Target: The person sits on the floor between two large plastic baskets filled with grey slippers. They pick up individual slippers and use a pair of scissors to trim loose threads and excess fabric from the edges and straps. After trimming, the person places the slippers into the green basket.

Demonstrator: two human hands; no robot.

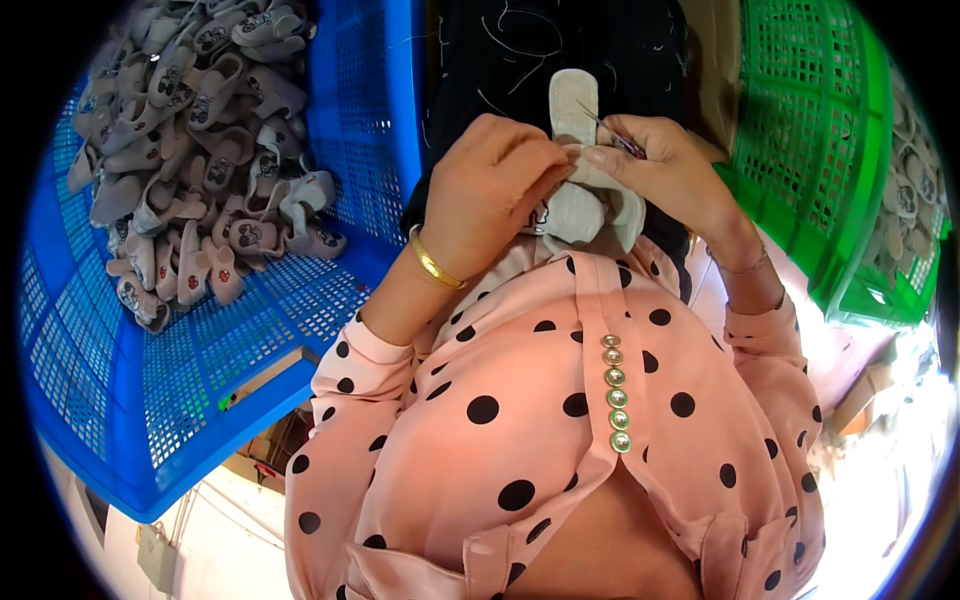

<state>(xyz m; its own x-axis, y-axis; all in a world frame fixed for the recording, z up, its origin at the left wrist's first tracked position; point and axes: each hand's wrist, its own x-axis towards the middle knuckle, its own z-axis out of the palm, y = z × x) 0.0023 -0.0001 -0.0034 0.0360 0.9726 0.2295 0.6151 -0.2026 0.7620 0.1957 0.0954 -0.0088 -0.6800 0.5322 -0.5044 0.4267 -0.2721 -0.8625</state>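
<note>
A pale grey fabric slipper (pixel 574 95) lies over my lap, its long sole pointing away from me. Its rounded toe part (pixel 577 214), with a dark printed figure at the side, is turned toward my body. My left hand (pixel 497 185) is closed with its fingertips pinching the slipper's edge near the middle. From the other side, my right hand (pixel 665 165) grips a small pair of scissors (pixel 628 143), dark handled with a thin pointed blade. The blade tip lies over the sole, and my right thumb presses by the slipper. Fingers hide the spot between the hands.
At my left, a blue plastic basket (pixel 345 130) holds a heap of similar grey slippers (pixel 215 150) with printed figures. On the right stands a green plastic basket (pixel 800 150), with more slippers (pixel 908 190) beyond its wall. Loose threads lie on the black cloth (pixel 470 65) over my lap.
</note>
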